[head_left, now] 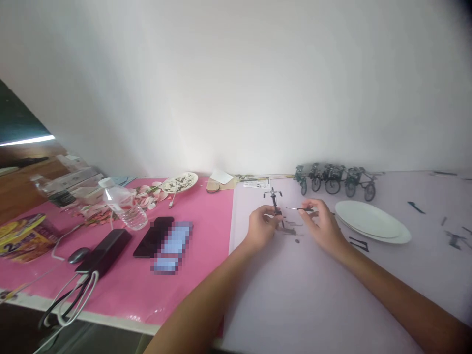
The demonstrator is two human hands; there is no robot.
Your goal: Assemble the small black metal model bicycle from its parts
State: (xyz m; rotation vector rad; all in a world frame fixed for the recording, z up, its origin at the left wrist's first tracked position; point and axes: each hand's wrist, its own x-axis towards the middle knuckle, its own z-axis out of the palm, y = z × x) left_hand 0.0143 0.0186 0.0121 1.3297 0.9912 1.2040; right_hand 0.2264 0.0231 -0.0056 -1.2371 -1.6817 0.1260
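Observation:
My left hand [261, 227] is closed around a partly built model bicycle [273, 196], its handlebar pointing up above my fingers. To its right, my right hand [320, 220] pinches a small screwdriver [295, 209], whose thin shaft points left toward the model. A gap separates the screwdriver's tip from the bicycle. On the pale surface below and between my hands lie a small round dark part [297, 241] and some thin pieces too small to make out.
Several model bicycles [334, 179] stand along the wall. White oval plates [372, 222] lie right of my right hand, near a black bracket-like part [359, 244] and scattered dark pieces. Leftward on the pink cover are a phone [154, 237], a power strip [105, 251] and a water bottle [123, 204].

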